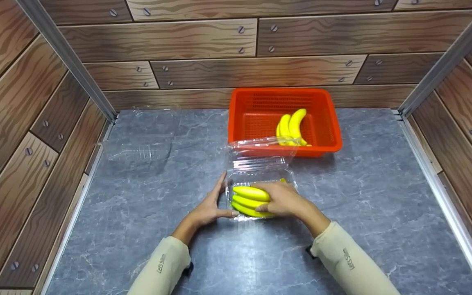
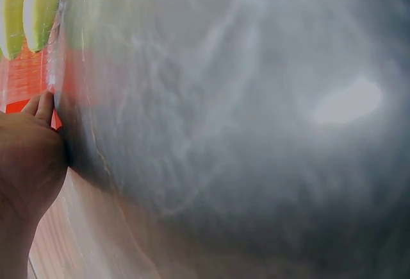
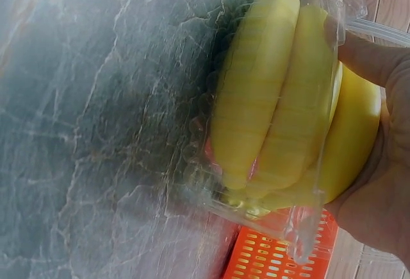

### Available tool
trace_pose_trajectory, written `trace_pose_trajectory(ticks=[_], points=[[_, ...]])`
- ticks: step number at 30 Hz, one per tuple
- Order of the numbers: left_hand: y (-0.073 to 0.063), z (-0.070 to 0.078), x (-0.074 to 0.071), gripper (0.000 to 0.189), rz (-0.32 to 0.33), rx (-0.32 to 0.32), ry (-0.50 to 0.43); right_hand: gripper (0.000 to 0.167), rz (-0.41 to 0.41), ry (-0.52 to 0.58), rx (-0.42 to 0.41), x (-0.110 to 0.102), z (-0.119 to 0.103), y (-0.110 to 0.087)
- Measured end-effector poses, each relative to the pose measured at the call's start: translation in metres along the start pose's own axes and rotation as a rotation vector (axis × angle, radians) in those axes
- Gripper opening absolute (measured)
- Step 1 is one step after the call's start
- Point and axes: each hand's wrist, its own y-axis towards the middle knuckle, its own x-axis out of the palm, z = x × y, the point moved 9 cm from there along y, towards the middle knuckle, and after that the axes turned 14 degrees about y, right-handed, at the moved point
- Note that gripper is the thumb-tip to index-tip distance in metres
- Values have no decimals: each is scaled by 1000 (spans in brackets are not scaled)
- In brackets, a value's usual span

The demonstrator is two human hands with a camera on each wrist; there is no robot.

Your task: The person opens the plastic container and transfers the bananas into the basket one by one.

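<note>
A bunch of yellow bananas (image 1: 244,201) lies inside a clear plastic clamshell box (image 1: 256,176), its lid (image 1: 258,163) raised at the back. My right hand (image 1: 287,200) reaches over the box's right part and grips the bunch from above. The right wrist view shows the bananas (image 3: 256,86) through the box's clear side, with the thumb against one of them. Along the box's left side, my left hand (image 1: 207,209) rests with fingers straight and thumb at the front corner. In the left wrist view, part of the left hand (image 2: 29,157) shows beside the box.
A red plastic basket (image 1: 334,127) stands behind the box, with another bunch of bananas (image 1: 295,126) in it. The raised lid overlaps its front edge in the head view. A second clear clamshell box (image 1: 137,152) sits open at the back left. Wood-patterned walls (image 1: 203,39) enclose the grey tabletop.
</note>
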Motion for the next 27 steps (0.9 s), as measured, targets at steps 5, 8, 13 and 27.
trace_pose_trajectory(ticks=[5, 8, 13, 27], points=[[0, -2, 1, 133, -1, -4, 9, 65, -5, 10, 4, 1, 0, -1], [0, -3, 1, 133, 1, -14, 7, 65, 1, 10, 4, 0, 0, 0], [1, -4, 0, 132, 1, -27, -1, 64, 8, 1, -15, -1, 1, 1], [1, -4, 1, 132, -2, -17, -20, 66, 0, 6, -10, -1, 4, 0]])
